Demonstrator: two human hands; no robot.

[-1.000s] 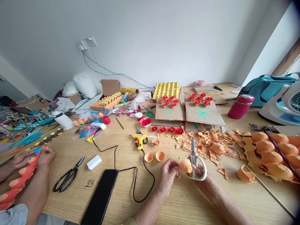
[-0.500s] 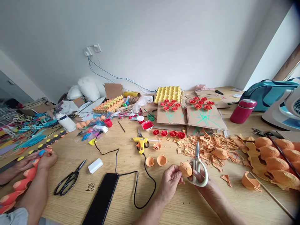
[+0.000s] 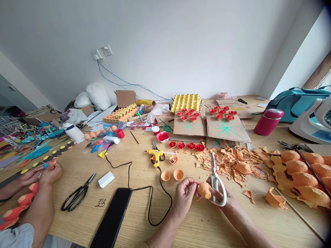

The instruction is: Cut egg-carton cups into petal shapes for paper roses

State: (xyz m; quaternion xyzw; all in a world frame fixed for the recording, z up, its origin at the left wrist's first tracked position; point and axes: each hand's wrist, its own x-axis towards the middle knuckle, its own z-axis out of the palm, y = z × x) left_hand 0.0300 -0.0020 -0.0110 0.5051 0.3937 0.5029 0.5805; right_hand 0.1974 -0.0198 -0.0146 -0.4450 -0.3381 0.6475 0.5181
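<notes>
My left hand (image 3: 184,194) is closed, its thumb and fingers pinching an orange egg-carton cup (image 3: 204,190) with the rounded bottom toward me. My right hand (image 3: 226,199) grips white-handled scissors (image 3: 218,187), their blades together and pointing away over the table. The cup touches or nearly touches the scissors' handle and my right fingers. Beyond my hands, two trimmed orange cups (image 3: 178,174) stand beside a small orange paper rose (image 3: 173,159). A yellow glue gun (image 3: 156,157) lies to their left, over another pair of scissors.
Orange scraps (image 3: 232,165) spread before an orange egg tray (image 3: 301,168) at right. Red flowers rest on cardboard sheets (image 3: 190,129). A phone (image 3: 112,218), a cable and black scissors (image 3: 77,196) lie left. A co-worker's hands (image 3: 49,172) hold a painted carton strip.
The cup has turned slightly and sits a little lower in my left fingers. My right hand has tilted the scissors so their tips point farther left. The view has shifted slightly.
</notes>
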